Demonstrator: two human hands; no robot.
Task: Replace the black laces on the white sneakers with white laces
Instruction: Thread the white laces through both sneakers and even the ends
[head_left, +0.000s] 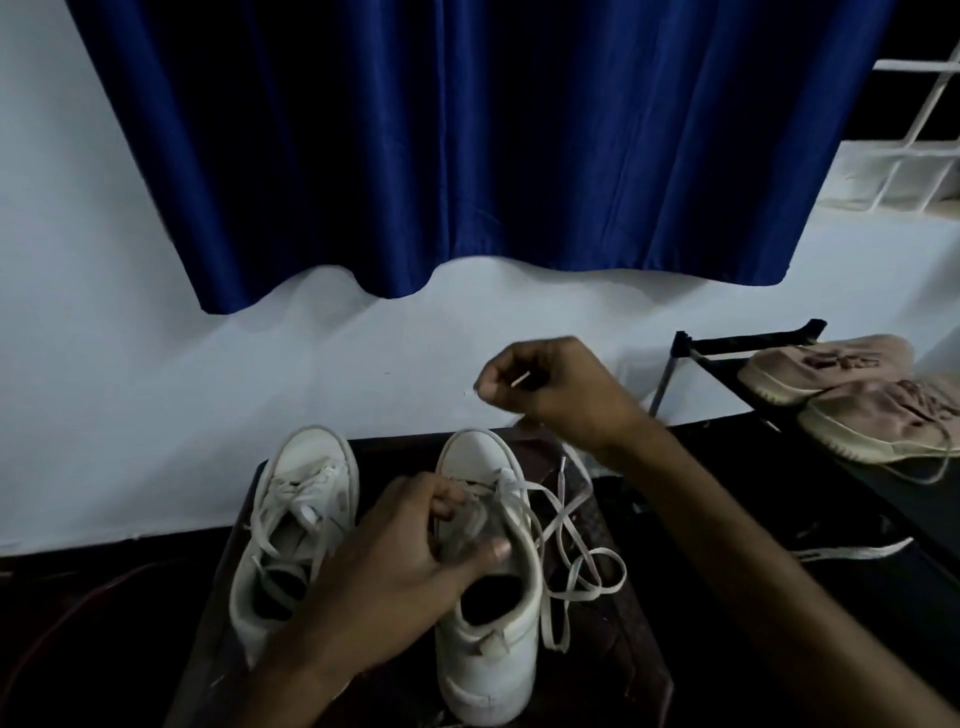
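On a dark low table (631, 680) beneath a blue curtain (467, 156), the left sneaker (311, 457) stands with white lacing already crossed over its tongue, apparently finished, though the dim light leaves the knot unclear. Beside it, the person's left hand (395, 566) grips the right sneaker (488, 670) at its tongue and upper eyelets, thumb and fingers curled round them to steady the shoe against the pull of threading. The white lace (546, 623) crosses the lower eyelets near the toe and spills in loose loops over the table just right of the shoe, slack left for the rows to come. Above, the right hand (556, 384) is raised clear of the shoe and pinches the lace tip (520, 379) between thumb and fingers, seemingly drawing the length taut through an eyelet. No black lace can be picked out in the gloom. At far right, a pair of pink shoes (826, 364) rests on a black rack (748, 340), apart from the work.
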